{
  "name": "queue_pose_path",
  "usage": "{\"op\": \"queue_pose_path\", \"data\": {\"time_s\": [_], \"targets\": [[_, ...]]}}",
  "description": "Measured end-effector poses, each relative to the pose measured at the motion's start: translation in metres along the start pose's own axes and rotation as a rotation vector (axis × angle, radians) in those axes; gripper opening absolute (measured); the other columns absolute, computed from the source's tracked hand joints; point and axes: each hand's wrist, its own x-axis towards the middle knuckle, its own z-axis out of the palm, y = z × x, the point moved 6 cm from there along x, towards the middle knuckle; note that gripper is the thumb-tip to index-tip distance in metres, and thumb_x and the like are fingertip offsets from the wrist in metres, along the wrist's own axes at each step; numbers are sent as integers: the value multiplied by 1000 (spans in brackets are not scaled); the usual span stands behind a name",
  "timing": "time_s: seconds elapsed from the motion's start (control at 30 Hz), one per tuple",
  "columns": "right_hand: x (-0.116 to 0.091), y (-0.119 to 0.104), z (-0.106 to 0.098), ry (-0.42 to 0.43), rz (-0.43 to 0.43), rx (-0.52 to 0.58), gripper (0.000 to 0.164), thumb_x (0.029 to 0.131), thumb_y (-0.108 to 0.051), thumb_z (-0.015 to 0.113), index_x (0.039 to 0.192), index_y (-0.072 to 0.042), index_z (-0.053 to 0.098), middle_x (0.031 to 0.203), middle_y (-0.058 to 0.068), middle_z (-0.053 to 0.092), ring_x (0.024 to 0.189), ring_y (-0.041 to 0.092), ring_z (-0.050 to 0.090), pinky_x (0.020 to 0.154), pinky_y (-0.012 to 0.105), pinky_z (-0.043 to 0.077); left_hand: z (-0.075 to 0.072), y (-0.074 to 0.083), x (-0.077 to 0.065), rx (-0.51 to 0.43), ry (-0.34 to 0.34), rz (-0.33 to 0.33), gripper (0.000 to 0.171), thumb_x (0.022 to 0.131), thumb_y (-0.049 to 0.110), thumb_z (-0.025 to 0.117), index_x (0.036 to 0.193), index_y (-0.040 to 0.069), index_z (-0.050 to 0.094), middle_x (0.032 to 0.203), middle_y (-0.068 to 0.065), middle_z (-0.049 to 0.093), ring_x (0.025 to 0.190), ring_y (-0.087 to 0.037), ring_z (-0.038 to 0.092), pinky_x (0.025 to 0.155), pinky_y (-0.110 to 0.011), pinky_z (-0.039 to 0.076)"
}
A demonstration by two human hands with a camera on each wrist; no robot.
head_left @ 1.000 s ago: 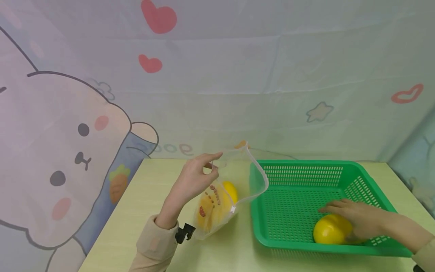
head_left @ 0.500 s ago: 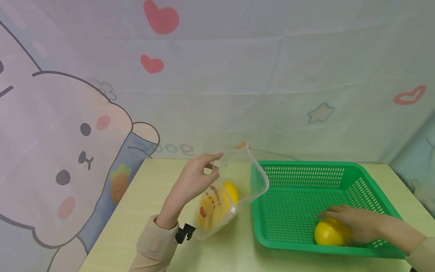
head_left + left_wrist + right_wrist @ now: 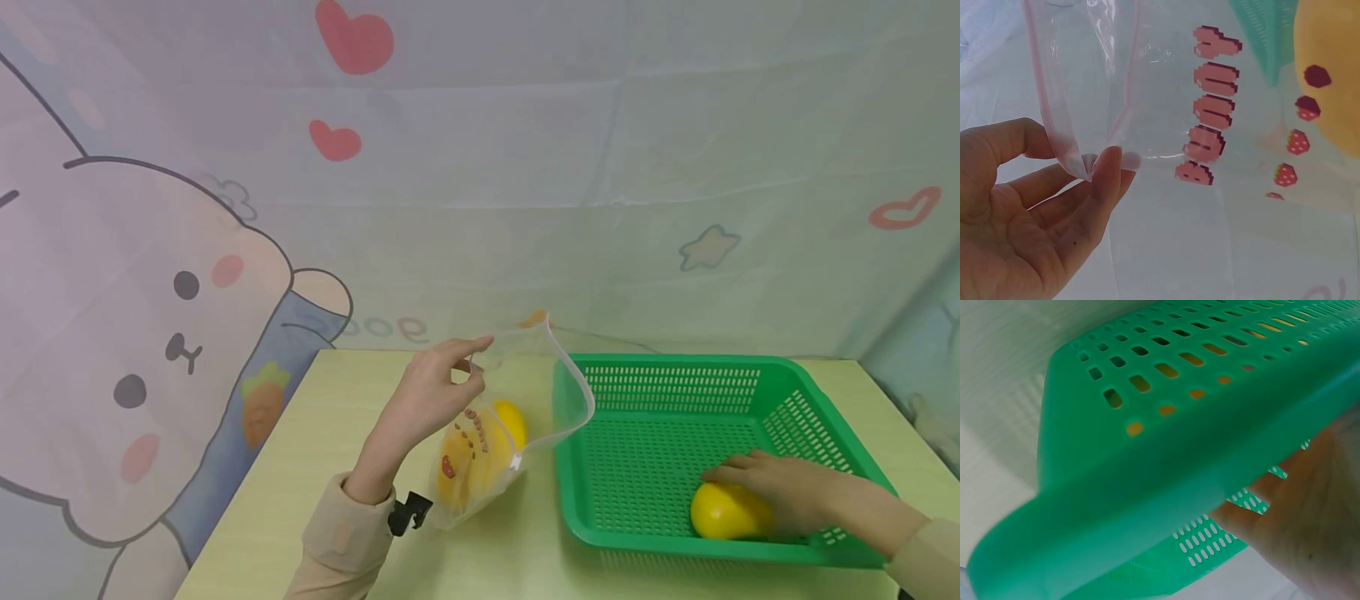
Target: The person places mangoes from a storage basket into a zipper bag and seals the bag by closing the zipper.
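Note:
My left hand point(image 3: 431, 392) pinches the rim of a clear zip bag point(image 3: 1166, 81) between thumb and fingers, keeping its mouth spread toward the basket. Printed on the bag are the word BUNNY and small strawberries. Inside it lies yellow fruit point(image 3: 510, 425), partly behind the print. In the near right corner of the green basket point(image 3: 637, 542), my right hand point(image 3: 791, 492) curls over a smooth yellow fruit point(image 3: 723, 510), covering its right side. In the right wrist view, the basket wall hides the fingertips of the right hand point(image 3: 1310, 519).
The basket stands on a pale yellow table point(image 3: 285, 500), right beside the bag. A cloth backdrop point(image 3: 525, 167) with hearts and a cartoon animal hangs behind the table. A white slider point(image 3: 515, 461) sits on the bag's zip edge.
My right hand has lowered slightly and closed further around the yellow fruit, which has shifted a little under it. The left hand and bag have stayed in place.

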Motion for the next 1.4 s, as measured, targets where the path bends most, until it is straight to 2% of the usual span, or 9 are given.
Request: {"op": "queue_pose_path", "data": {"time_s": [0.1, 0.23, 0.5, 0.73, 0.9, 1.4], "targets": [[2, 2, 1, -17, 19, 11, 68, 72, -24, 83, 133, -17, 53, 127, 11, 57, 108, 40, 55, 78, 57, 51, 0, 0, 0, 3, 0, -1, 47, 90, 11, 54, 136, 19, 56, 135, -2, 59, 81, -14, 64, 40, -19, 29], [4, 4, 2, -19, 18, 13, 73, 68, -18, 84, 133, -16, 52, 126, 10, 57, 108, 40, 54, 78, 57, 51, 0, 0, 0, 4, -2, 2, 47, 90, 11, 53, 136, 20, 56, 135, -2, 59, 81, -13, 64, 40, -19, 29], [4, 4, 2, -11, 20, 8, 71, 72, -27, 83, 134, -14, 51, 127, 13, 57, 111, 45, 54, 79, 61, 50, 1, 0, 1, 4, 1, 7, 47, 90, 11, 53, 136, 20, 56, 135, -2, 59, 87, -15, 65, 40, -19, 30], [3, 4, 2, 5, 8, -13, 68, 73, -27, 82, 133, -14, 52, 126, 12, 58, 106, 43, 56, 76, 60, 51, 3, 1, 1, -3, -7, 7, 46, 90, 11, 53, 136, 20, 55, 136, -2, 58, 97, -18, 65, 41, -19, 32], [2, 4, 1, 21, -7, -7, 70, 73, -28, 81, 135, -14, 51, 127, 14, 58, 108, 45, 56, 77, 61, 50, 4, 0, 1, -5, -8, -3, 47, 90, 11, 53, 136, 21, 55, 136, -1, 58, 97, -17, 64, 41, -20, 33], [0, -3, -6, 126, -113, -92, 75, 70, -21, 82, 137, -17, 49, 123, 4, 60, 96, 26, 59, 68, 40, 53, 4, 0, 1, -6, -15, -5, 47, 91, 11, 54, 137, 21, 55, 136, -1, 58, 97, -17, 64, 41, -20, 33]]}}
